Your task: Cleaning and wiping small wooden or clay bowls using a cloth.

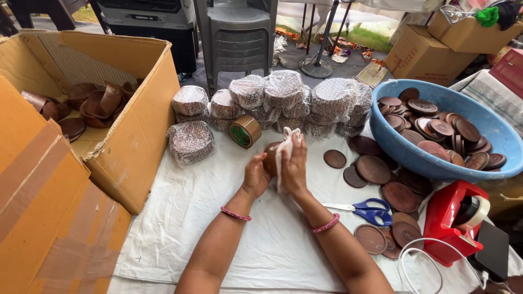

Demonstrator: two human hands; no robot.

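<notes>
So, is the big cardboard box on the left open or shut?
Open: the cardboard box has its flaps up, and brown discs show inside.

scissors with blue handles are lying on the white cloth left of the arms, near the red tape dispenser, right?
Not quite: the scissors lie to the right of the arms, beside the right hand's forearm. The rest holds: they have blue handles, rest on the white cloth and sit near the red tape dispenser. The head view shows this.

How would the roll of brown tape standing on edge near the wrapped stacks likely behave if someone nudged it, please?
The roll of brown tape stands on its rim, so it would probably roll or topple. It looks thickly wound, likely stiff and fairly heavy. The white cloth underneath might slow it.
</notes>
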